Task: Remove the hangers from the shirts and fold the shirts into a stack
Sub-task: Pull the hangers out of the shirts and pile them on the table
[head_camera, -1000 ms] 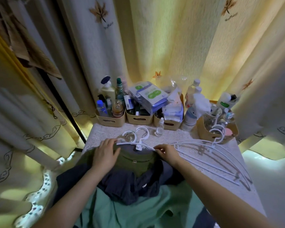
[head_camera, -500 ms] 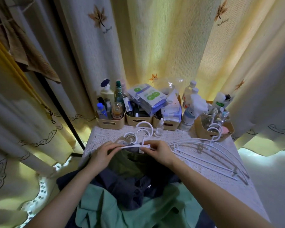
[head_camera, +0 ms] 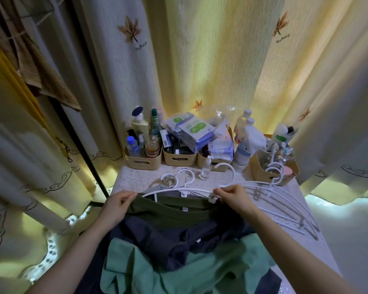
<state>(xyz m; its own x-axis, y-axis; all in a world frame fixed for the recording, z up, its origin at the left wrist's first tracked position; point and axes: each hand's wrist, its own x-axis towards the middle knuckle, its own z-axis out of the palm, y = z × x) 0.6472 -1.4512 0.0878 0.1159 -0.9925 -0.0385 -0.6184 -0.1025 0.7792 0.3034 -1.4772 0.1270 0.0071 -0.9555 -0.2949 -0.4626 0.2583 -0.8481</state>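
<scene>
**Hanger lifted at the olive shirt's collar**

Both hands have risen from lying flat on the cloth to gripping at collar height, and the right one has slid out toward centre-right along the white bar. At mid-frame, the left hand (head_camera: 117,205) is curled, fingers pinching the left edge of the olive shirt (head_camera: 168,211) at its neckline, wrist angled in from the lower left. Opposite it, the right hand (head_camera: 234,197) pinches the white hanger (head_camera: 185,188) near its clip, thumb and fingertips closed on the bar, forearm running down to the lower right corner. That hanger's hook curves up just above the hands. Below the olive shirt lie a navy shirt (head_camera: 157,240) and a teal shirt (head_camera: 157,272), spread toward the bottom edge. Right of centre, several empty hangers (head_camera: 285,200) rest on the lace-covered counter (head_camera: 221,177), and beige bins (head_camera: 142,162) full of bottles line its far side.
</scene>
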